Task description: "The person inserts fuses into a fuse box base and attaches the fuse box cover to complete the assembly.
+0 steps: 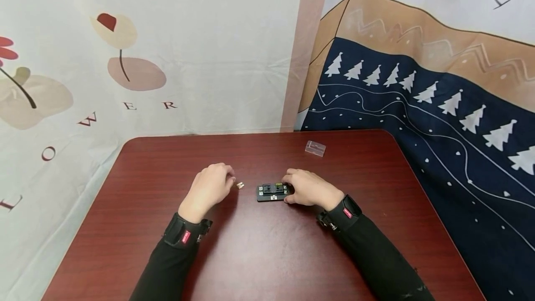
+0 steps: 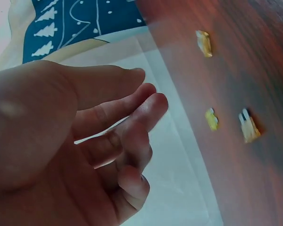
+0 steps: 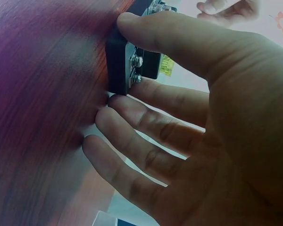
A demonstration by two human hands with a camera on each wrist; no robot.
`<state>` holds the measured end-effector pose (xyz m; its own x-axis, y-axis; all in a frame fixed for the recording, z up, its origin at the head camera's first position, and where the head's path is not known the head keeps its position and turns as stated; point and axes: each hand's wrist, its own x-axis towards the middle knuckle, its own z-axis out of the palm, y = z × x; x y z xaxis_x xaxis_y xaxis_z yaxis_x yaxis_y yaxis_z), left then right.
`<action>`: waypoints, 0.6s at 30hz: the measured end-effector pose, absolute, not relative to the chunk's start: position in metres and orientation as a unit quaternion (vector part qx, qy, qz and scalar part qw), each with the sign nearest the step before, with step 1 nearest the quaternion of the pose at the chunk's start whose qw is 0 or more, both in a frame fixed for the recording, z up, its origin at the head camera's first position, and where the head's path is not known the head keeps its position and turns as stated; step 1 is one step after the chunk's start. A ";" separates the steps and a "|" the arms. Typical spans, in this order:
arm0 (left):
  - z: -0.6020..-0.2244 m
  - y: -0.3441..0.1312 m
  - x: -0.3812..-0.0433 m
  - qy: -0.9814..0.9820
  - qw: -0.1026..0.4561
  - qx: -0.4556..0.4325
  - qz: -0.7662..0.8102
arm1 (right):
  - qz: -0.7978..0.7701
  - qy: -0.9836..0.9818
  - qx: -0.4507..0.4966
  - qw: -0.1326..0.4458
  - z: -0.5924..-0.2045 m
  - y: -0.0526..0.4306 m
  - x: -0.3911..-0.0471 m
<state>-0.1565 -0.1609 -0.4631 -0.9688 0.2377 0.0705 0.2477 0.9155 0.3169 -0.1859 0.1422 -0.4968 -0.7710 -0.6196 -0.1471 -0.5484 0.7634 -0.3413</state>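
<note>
The left wrist view separates three small yellow pieces [image 2: 249, 130], blurred together from the head, on the red-brown table [image 1: 259, 250] near the left hand [image 1: 210, 186]. The right wrist view sharpens screws [image 3: 137, 61] on the black block [image 1: 269, 193], which sits between the hands. The left's fingers curl loosely around nothing; the right hand [image 1: 308, 187] grips the block's right end, thumb opposite fingers.

The left forearm [image 1: 167, 264] reaches from the near side, angling far and right; the right forearm [image 1: 378, 250] angles far and left. The left hand [image 1: 211, 184] has loosely bent fingers, thumb straight. The right hand [image 1: 308, 187] grips between thumb and forefinger, its other fingers slightly spread.
</note>
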 end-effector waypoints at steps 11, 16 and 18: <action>-0.467 -0.184 -0.164 -0.985 -0.041 -0.069 -0.153 | -0.137 0.932 -0.313 0.124 -0.496 0.143 -0.185; -0.470 -0.190 -0.165 -0.987 -0.075 -0.040 -0.137 | -0.137 0.932 -0.313 0.124 -0.496 0.143 -0.185; -0.471 -0.192 -0.165 -0.988 -0.088 -0.023 -0.128 | -0.137 0.932 -0.313 0.122 -0.496 0.142 -0.185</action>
